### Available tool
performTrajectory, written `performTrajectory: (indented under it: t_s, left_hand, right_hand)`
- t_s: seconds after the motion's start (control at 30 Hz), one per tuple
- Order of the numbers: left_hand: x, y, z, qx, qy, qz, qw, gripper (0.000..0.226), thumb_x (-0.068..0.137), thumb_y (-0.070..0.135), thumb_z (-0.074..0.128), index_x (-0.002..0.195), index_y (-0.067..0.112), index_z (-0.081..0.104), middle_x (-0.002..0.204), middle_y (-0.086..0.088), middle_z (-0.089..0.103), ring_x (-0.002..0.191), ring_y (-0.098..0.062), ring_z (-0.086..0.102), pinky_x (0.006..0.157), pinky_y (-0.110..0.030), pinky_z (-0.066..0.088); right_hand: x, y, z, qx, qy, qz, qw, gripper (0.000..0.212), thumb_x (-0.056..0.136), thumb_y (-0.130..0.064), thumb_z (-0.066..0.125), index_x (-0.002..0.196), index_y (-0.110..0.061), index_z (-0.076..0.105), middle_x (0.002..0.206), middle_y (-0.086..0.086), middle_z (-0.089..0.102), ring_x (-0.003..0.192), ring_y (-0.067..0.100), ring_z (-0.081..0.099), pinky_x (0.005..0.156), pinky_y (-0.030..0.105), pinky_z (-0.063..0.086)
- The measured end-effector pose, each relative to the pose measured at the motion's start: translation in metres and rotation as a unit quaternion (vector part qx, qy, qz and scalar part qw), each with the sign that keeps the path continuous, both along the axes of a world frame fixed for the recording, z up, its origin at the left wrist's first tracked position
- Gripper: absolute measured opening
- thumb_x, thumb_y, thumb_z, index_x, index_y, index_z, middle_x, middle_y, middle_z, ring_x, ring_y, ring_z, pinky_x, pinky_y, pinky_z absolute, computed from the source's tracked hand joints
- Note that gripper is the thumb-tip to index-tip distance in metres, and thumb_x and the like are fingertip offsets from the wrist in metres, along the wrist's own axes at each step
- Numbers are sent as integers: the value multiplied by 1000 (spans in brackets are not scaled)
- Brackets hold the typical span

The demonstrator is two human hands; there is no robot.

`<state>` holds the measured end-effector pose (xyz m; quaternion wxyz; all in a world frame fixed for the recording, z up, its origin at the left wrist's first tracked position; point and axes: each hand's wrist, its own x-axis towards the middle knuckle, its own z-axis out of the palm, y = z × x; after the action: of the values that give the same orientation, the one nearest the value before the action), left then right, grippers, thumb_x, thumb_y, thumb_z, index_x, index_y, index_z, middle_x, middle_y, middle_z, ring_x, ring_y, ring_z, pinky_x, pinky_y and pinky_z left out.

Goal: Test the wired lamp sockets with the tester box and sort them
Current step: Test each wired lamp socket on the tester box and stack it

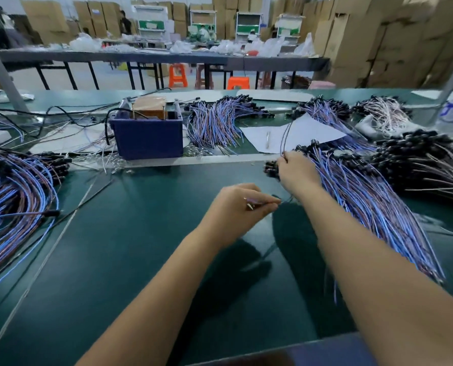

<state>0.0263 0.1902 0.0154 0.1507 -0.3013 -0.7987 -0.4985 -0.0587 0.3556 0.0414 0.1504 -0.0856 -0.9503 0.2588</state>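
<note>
Green matting covers the desk (130, 260) in front of me, bare in the near middle where both forearms cross it.

Nearest, my left hand (236, 207) hovers over the mat at about 12 o'clock from my chest. Its fingers (266, 204) are pinched together on the stripped, metal-tipped ends of a thin blue-and-brown lead (251, 203), tips pointing to 3 o'clock.

Just past it, toward 1 o'clock, my right hand (296, 173) rests on the near-left edge of the fanned heap of black lamp sockets with blue and brown wires (365, 204). Its fingers are closed around a socket or two at the heap's head; exactly how many I cannot tell, as the hand covers them. A pair of wires arcs up from that grip.

The heap's long axis runs from socket heads at 12 o'clock to wire tails at 5 o'clock, so the right hand is clearly the nearer one.

Farther off, the dark blue plastic tester box with a brown-wound core inside (147, 136) stands at 11 o'clock from the hands, well apart. I judge the next lead must travel leftward and away to reach it.

At 9 o'clock lies a second heap of blue and brown wired sockets (16, 196), probably the sorted pile.
</note>
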Motion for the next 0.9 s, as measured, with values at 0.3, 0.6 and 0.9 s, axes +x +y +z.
performTrajectory:
  t_s: [0.3,0.6,0.9]
  left_hand:
    - [16,102,-3,-130,35,-132,982,51,78,-20,45,118,1,68,111,-18,68,100,-31,64,88,-36,48]
    - [9,95,-9,-118,-18,-95,988,40,83,-12,50,109,8,73,103,-9,71,96,-24,62,80,-17,41]
    - [-22,-13,-10,-40,-113,154,981,23,87,10,58,95,20,76,89,5,75,83,-9,66,85,-32,52]
  right_hand:
    - [17,86,8,226,-12,-79,971,18,101,-19,43,104,-13,60,105,12,66,89,33,60,65,33,37]
    - [29,86,-6,243,17,-99,965,35,97,-32,49,128,-16,53,128,19,53,120,36,42,93,41,38]
    - [19,-62,-8,78,83,56,992,39,95,-17,48,133,-27,53,127,12,54,119,31,41,98,37,33]
